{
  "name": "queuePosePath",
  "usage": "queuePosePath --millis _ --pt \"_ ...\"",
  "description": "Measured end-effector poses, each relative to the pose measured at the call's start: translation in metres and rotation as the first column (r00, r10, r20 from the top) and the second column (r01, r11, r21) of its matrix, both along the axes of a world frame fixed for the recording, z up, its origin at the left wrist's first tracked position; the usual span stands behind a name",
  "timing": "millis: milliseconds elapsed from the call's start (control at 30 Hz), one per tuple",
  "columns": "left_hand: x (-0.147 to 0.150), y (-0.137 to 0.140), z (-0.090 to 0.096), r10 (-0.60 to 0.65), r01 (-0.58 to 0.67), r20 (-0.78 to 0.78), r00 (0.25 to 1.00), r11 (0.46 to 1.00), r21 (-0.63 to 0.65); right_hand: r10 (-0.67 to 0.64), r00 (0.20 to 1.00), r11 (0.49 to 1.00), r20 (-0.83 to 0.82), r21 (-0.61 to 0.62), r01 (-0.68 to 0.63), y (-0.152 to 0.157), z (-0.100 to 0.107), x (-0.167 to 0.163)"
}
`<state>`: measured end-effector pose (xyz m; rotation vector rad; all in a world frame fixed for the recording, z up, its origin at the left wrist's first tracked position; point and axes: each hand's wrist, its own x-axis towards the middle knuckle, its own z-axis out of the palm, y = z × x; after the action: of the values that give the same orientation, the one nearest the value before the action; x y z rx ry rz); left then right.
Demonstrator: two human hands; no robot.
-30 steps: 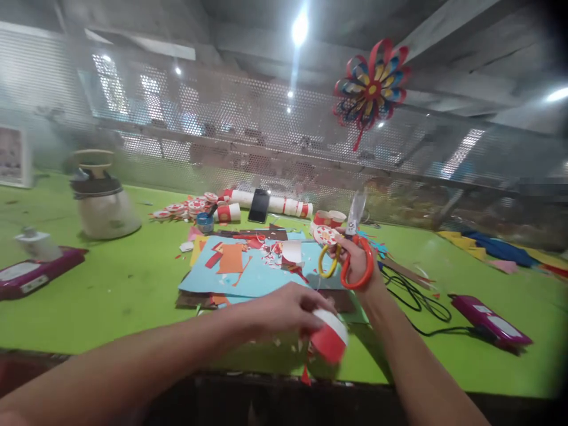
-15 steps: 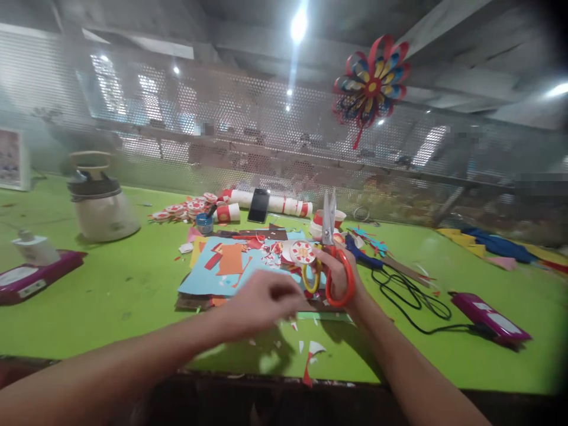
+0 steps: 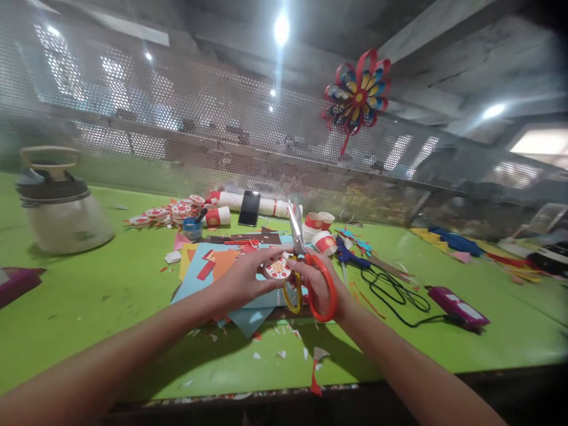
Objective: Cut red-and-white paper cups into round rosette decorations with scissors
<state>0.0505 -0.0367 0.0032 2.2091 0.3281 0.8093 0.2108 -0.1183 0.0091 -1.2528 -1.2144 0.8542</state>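
Note:
My left hand [image 3: 244,277] pinches the left edge of a round white paper disc [image 3: 277,267] with a red pattern, its thumb below and fingers above. My right hand [image 3: 317,283] grips scissors [image 3: 323,290] with one red and one yellow handle loop, blades pointing up and away. Its fingertips also touch the disc's right side. Beneath both hands lie blue paper sheets [image 3: 195,283], with orange paper [image 3: 223,263] and scraps on top. Just beyond the scissors stand cut red-and-white paper cups [image 3: 325,242]. A blue glue gun [image 3: 350,255] lies to the right.
Farther back are a pile of patterned discs [image 3: 181,209], a blue jar [image 3: 192,229], a phone [image 3: 249,208] and a white paper roll [image 3: 273,207]. A large jug [image 3: 66,207] stands left. A cord runs to a purple power strip [image 3: 459,307]. Paper bits litter the front edge.
My left hand, blurred and apart before, has come to the disc and grips its left side. The disc and scissors sit lower and farther left in view, as the camera has turned right.

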Motion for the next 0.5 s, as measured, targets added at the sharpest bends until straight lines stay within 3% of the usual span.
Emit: queuePosePath --millis 100,233,300,367,400,500 --pt "-0.020 0.005 0.000 0.100 -0.100 -0.037 0.994 0.995 0.006 -0.024 0.995 0.999 0.097 0.033 0.020 0.002 0.006 -0.006" --pt "-0.081 0.019 -0.010 0.276 -0.273 -0.147 0.950 0.961 0.043 -0.194 0.944 0.978 0.268 0.128 0.165 0.013 0.018 0.014" --pt "-0.119 0.031 -0.021 0.382 -0.382 -0.216 0.899 0.923 0.044 -0.314 0.875 0.946 0.369 0.200 0.255 0.023 0.023 0.035" --pt "-0.154 0.044 -0.035 0.510 -0.524 -0.278 0.814 0.851 0.025 -0.376 0.805 0.924 0.458 0.243 0.294 0.031 0.022 0.055" --pt "-0.169 0.050 -0.041 0.570 -0.592 -0.294 0.767 0.806 0.018 -0.380 0.776 0.924 0.502 0.246 0.294 0.034 0.019 0.063" --pt "-0.193 0.063 -0.054 0.626 -0.639 -0.324 0.709 0.765 0.080 -0.290 0.719 0.957 0.632 0.191 0.217 0.040 0.003 0.072"
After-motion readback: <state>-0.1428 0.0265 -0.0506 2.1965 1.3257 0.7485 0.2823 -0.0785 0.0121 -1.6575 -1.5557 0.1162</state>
